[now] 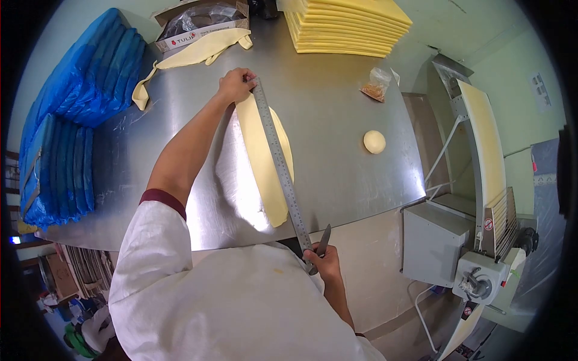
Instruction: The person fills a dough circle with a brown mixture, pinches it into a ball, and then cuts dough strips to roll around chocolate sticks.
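Observation:
A long metal ruler (276, 150) lies lengthwise over a flat sheet of pale yellow dough (259, 159), with dough showing on both sides of it. At the far end, the fingers of my left hand (236, 85) are closed on the ruler's tip. My right hand (326, 263) grips the near end of the ruler at the table's front edge. A knife (324, 239) is also held in that hand, its blade pointing up and away from me. The exact finger placement under the right hand is hidden.
On the steel table (337, 180) are a dough ball (374, 142), a small plastic bag (376, 85), a dough offcut (201, 49), a cardboard box (205, 30) and stacked yellow sheets (343, 27). Blue-wrapped stacks (78, 78) stand left. A dough sheeter (439, 240) stands right.

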A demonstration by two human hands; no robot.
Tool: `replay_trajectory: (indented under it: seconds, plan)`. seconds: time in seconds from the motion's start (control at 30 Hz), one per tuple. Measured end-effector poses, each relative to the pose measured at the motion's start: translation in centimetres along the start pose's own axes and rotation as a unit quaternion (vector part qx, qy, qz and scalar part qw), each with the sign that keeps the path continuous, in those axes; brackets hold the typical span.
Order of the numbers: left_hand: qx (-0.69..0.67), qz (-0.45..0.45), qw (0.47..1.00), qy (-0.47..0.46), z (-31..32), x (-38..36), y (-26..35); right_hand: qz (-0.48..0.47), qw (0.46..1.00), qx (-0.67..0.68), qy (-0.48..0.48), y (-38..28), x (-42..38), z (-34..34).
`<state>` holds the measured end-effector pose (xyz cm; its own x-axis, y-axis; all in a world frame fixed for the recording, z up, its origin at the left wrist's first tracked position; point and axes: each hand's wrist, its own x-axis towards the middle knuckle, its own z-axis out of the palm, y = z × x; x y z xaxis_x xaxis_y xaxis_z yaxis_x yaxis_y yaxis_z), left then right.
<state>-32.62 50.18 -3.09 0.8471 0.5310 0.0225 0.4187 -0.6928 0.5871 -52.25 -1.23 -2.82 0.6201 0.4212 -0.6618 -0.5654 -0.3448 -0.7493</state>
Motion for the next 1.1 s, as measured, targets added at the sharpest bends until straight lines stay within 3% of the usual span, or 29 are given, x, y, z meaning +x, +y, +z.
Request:
replay_trajectory:
  seconds: [0.4, 0.97, 1.07, 1.1]
  plan:
    - [0.02, -0.01, 1.0, 0.003, -0.6, -0.6, 0.4, 0.02, 1.0, -0.008, 0.002, -0.2, 0.2, 0.1]
    - [-0.018, -0.008, 1.0, -0.008, -0.2, -0.8, -0.6, -0.021, 1.0, -0.008, -0.018, 1.0, 0.6, -0.2]
    - [0.054, 0.045, 0.991, 0.112, -0.4, -3.3, 0.6, -0.029, 0.999, -0.004, -0.013, 0.7, 0.2, -0.3]
    - [0.045, 0.09, 0.99, 0.095, -0.4, -4.5, 0.9, -0.034, 0.999, 0.0, -0.01, 0.7, 0.2, -0.3]
